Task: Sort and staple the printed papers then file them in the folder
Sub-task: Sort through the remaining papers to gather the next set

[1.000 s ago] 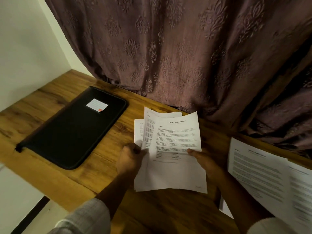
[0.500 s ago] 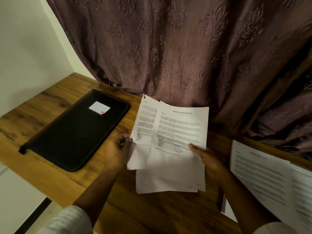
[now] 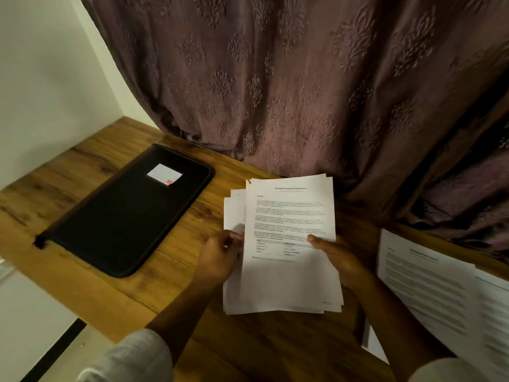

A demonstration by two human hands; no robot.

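Note:
A stack of printed white papers (image 3: 286,244) is held over the wooden desk (image 3: 170,277) in the middle of the view. My left hand (image 3: 217,257) grips the stack's left edge. On the right edge my right hand (image 3: 338,255) holds it, thumb lying on the top sheet. The sheets sit roughly squared, with a few edges showing at the left. A closed black zip folder (image 3: 124,216) with a white label lies flat on the desk to the left. No stapler is in view.
More printed sheets (image 3: 440,293) lie spread on the desk at the right edge. A patterned mauve curtain (image 3: 275,92) hangs right behind the desk. A white wall stands at the left, and the desk's front edge runs lower left.
The sheets were fanned apart and raised half a second ago; now both hands have drawn them together into a nearly squared stack, lower over the desk.

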